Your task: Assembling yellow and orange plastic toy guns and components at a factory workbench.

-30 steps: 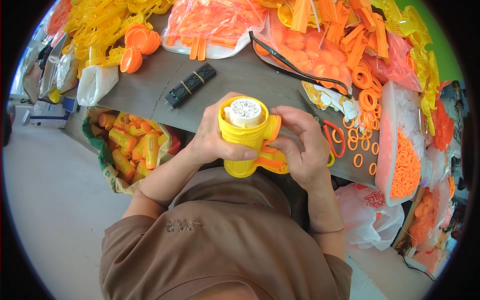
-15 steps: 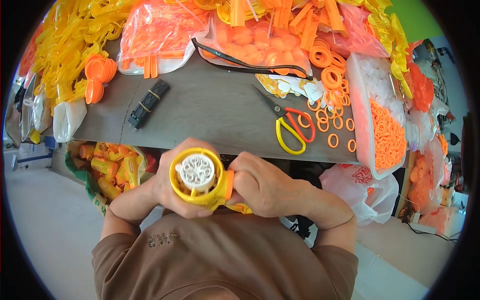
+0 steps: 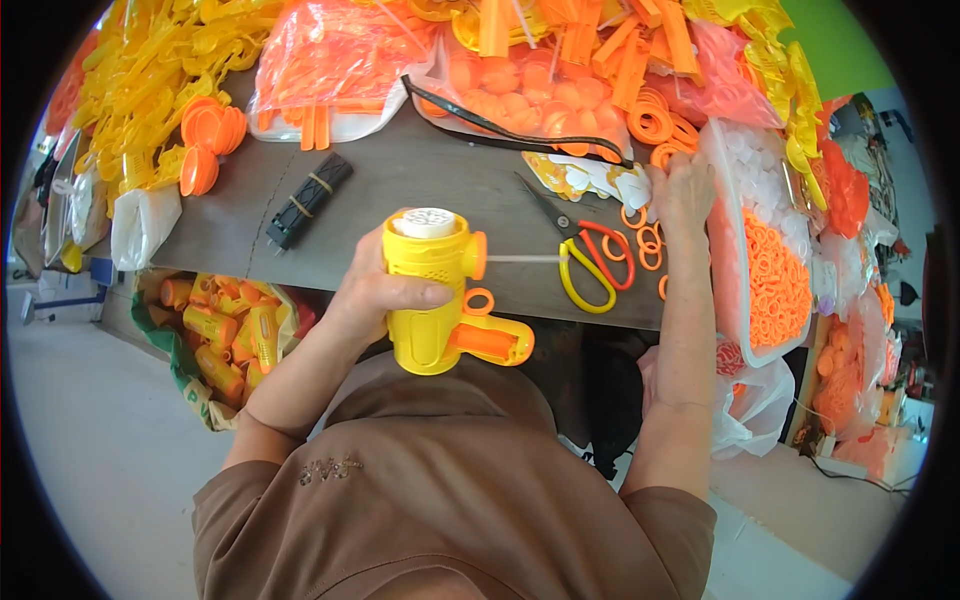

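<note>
My left hand (image 3: 400, 285) is wrapped round a yellow plastic toy bubble gun (image 3: 425, 335), held upright above my lap. A white nozzle with holes (image 3: 428, 221) sits in its top. On its right side is an orange round collar (image 3: 478, 256), from which a thin pale rod (image 3: 525, 259) sticks out. Lower down, a yellow handle part with an orange inside (image 3: 492, 343) juts to the right. My right hand (image 3: 686, 195) reaches across the table to the orange rings (image 3: 651, 124), fingers bent and together. Whatever lies under its fingertips is hidden.
Scissors with red and yellow handles (image 3: 585, 255) lie between my hands. A banded black block (image 3: 310, 200) rests at left. Beside my right forearm stands a white tub (image 3: 732, 270) of small orange rings. Filled bags line the back; a bag of yellow toy bodies (image 3: 215, 345) is below.
My right hand has left the bubble gun and moved to the rings at the far right. My left hand has tilted the gun upright, and the pale rod now shows at its collar.
</note>
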The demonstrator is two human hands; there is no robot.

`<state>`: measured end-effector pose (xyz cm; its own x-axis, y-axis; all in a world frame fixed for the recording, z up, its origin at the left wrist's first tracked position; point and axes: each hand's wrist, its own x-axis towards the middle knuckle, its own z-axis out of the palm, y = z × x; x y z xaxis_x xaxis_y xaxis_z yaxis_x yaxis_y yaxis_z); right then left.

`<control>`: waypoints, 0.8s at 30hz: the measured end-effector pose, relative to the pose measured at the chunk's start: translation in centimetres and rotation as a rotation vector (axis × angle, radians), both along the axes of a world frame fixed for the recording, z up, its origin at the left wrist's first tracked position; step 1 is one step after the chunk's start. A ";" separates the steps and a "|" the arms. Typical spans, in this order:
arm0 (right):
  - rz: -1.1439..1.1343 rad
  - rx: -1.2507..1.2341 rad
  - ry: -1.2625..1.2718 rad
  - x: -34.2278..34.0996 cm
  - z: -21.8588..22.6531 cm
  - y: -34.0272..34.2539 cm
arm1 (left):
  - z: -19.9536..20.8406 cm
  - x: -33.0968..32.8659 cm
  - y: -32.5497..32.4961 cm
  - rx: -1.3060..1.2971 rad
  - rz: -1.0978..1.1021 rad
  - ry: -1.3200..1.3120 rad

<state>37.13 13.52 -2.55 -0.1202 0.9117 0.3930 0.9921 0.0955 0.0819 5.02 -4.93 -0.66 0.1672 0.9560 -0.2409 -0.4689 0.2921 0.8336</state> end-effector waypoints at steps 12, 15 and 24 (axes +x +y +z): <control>0.167 0.057 -0.067 3.4 0.5 0.4 | 0.4 0.2 0.6 0.080 -0.115 0.066; 0.281 0.099 0.263 1.6 4.8 -2.5 | 0.5 0.1 0.4 0.098 -0.140 0.027; 1.156 -1.084 1.055 -9.6 7.3 -8.9 | 2.2 1.5 1.0 0.133 -0.344 0.061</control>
<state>27.50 4.63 4.75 -0.8916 0.4419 0.0988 0.0127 0.2425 -0.9701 6.53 -3.98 1.54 0.4730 0.8702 -0.1374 -0.3105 0.3107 0.8984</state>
